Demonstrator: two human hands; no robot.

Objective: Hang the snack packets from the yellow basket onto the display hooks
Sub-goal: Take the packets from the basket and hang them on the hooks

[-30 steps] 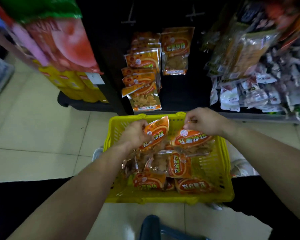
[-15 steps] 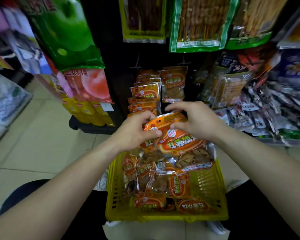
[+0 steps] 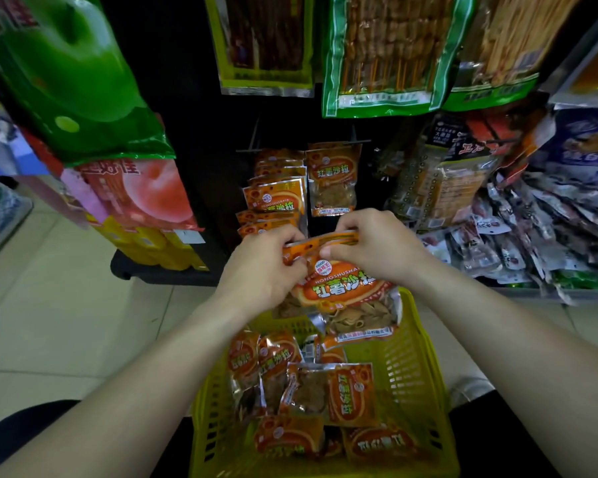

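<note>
Orange packets (image 3: 342, 291) | left hand (image 3: 263, 270), right hand (image 3: 377, 250) pinch tops | above yellow basket (image 3: 420, 374)

Hanging from display hooks (image 3: 254, 136) on a black panel (image 3: 201, 132), just beyond the left hand (image 3: 263, 270) and right hand (image 3: 377, 250): orange snack packets (image 3: 332, 177). Lying heaped in the yellow basket (image 3: 418, 374) below both hands: more loose packets (image 3: 325, 391). Resting on the tiled floor (image 3: 49, 305), left of the left hand: a black stand base (image 3: 159, 274) carrying stacked yellow packs (image 3: 145, 243).
</note>
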